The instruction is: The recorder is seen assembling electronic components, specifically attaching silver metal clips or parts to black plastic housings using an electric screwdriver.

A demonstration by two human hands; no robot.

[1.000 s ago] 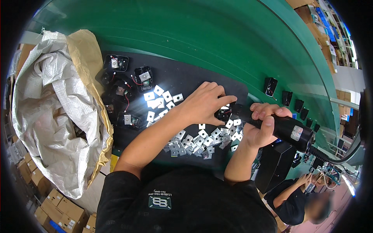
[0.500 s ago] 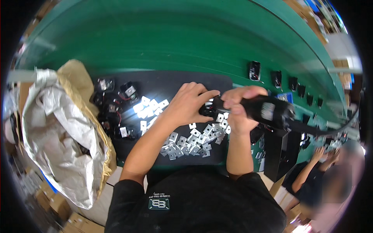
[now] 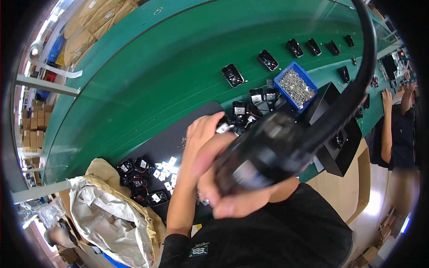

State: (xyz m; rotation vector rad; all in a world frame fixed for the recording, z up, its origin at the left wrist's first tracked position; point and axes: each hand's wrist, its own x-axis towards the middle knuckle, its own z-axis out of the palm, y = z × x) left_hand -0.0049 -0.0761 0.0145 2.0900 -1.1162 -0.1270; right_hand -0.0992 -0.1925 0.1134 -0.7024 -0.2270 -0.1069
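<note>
My right hand [image 3: 243, 203] is wrapped round a thick black electric screwdriver [image 3: 263, 147], lifted close to the camera and blurred. The screwdriver's tip is hidden. Beyond it my left hand [image 3: 199, 136] reaches over the dark mat, fingers closed at a small black housing with a silver plate [image 3: 223, 128]. Part of that housing is covered by my fingers and the screwdriver. Close by on the right, several open black housings [image 3: 240, 108] with silver plates and wires lie together. Loose silver plates [image 3: 167, 172] are scattered left of my left forearm.
A blue bin [image 3: 297, 85] of small screws stands at the right, beside a black box [image 3: 333, 152]. Several black housings [image 3: 268, 60] line the green belt [image 3: 156, 80]. A lined sack [image 3: 111, 219] sits at lower left. The screwdriver's cable [image 3: 366, 53] arches overhead. A co-worker [image 3: 393, 129] is at far right.
The view has swung to the right, bringing the screw bin into full sight. My right hand has raised the screwdriver toward the camera, away from my left hand, which stays at the housing.
</note>
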